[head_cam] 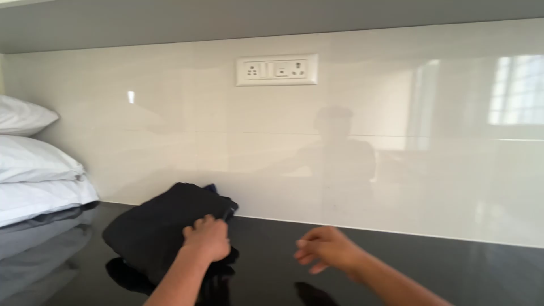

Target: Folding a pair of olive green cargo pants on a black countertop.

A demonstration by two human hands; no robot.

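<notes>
Head view is showing my left hand [207, 238] closing its fingers on the near edge of a folded black garment [164, 226], knuckles up and gripping the cloth where a dark blue layer is peeking out at the top corner. The garment is lying flat on the glossy black countertop [430, 266], toward the left, with its far corner sitting just in front of the base of the wall. My forearm is coming up from the bottom edge of the frame to meet it.

My right hand [326, 248] is hovering over the counter just to the right of the garment, apart from it and holding nothing. Its fingers are loosely curled and pointing left toward the cloth, somewhat blurred, so I am calling it relaxed and partly open rather than clenched.

Behind both hands a glossy cream backsplash [170, 136] is running the width of the counter, faintly mirroring a figure and a bright window. A white switch and socket plate [277, 69] is sitting high on it, above and between my hands. At the far left, white pillows [34, 170] are lying stacked on the counter, well apart from the garment.
</notes>
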